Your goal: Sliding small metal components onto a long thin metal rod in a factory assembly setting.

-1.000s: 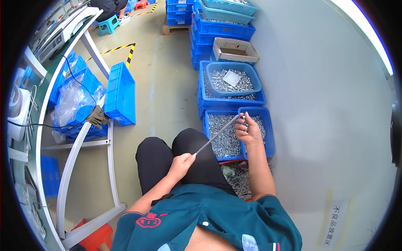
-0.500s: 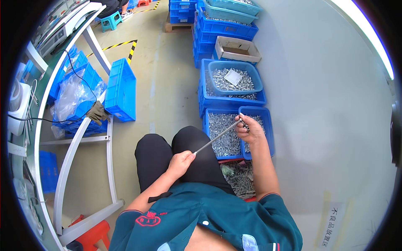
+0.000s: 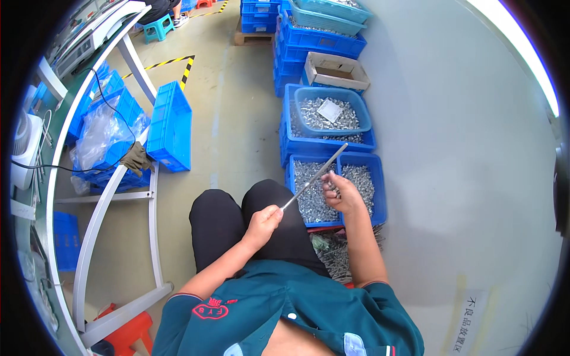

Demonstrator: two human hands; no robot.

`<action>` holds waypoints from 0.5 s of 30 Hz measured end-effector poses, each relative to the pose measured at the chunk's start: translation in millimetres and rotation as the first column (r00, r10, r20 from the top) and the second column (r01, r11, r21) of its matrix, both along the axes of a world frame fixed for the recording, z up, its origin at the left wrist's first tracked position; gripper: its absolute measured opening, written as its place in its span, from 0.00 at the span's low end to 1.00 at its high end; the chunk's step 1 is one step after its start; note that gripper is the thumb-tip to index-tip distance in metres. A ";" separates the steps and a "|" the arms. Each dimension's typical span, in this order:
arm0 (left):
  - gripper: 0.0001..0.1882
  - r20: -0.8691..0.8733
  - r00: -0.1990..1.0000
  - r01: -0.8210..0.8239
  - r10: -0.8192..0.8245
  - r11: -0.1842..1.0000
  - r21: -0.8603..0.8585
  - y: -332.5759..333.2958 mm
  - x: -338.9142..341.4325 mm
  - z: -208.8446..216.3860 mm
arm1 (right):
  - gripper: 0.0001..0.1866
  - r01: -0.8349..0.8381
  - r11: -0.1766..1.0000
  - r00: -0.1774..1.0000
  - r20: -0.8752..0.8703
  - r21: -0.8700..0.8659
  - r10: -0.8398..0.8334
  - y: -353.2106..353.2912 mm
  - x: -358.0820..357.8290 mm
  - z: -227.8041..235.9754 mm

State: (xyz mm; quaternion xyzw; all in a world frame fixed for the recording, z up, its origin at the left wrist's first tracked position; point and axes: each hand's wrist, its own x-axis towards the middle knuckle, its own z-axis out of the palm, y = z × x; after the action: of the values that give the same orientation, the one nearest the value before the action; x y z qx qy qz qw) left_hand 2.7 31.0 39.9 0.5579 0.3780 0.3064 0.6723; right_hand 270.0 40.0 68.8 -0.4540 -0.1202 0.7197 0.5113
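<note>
My left hand is closed around the lower end of a long thin metal rod, held above my knees. The rod slants up to the right, its far end free in the air. Close by its middle, my right hand has its fingers curled in, with small metal parts partly showing among them; their exact kind is too small to tell. Whether those fingers touch the rod I cannot tell. Under the right hand stand a blue bin and a blue tub, both holding many small silvery metal parts.
Long thin metal pieces lie in a container by my right thigh. Stacked blue crates run along the wall, with an open carton among them. A white-framed workbench and an upright blue crate are on my left.
My right hand has left the rod's far end and moved left and down beside its middle. The rod now tilts more steeply, and my left hand has risen slightly.
</note>
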 end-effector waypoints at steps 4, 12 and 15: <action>0.15 0.130 0.992 0.013 -0.009 1.000 -0.025 -3.1 -11.4 -4.2 | 0.14 0.126 0.989 0.983 -0.127 -0.078 -0.135 8.2 7.3 -5.5; 0.17 -0.094 0.995 -0.006 0.021 0.989 0.147 -4.6 -12.2 0.6 | 0.11 0.149 0.985 0.888 -0.449 0.082 -0.097 9.0 20.8 -10.5; 0.17 -0.161 0.986 -0.016 0.039 0.990 0.142 -8.6 -17.1 -1.2 | 0.13 0.203 0.977 0.869 -0.471 0.065 -0.149 11.5 19.4 -3.6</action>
State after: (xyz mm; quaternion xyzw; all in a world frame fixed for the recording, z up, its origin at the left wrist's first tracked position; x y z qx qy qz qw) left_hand -14.4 22.4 38.7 0.6218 0.4171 0.2946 0.5938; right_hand 289.4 51.5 65.3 -0.2487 0.0071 0.7498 0.6131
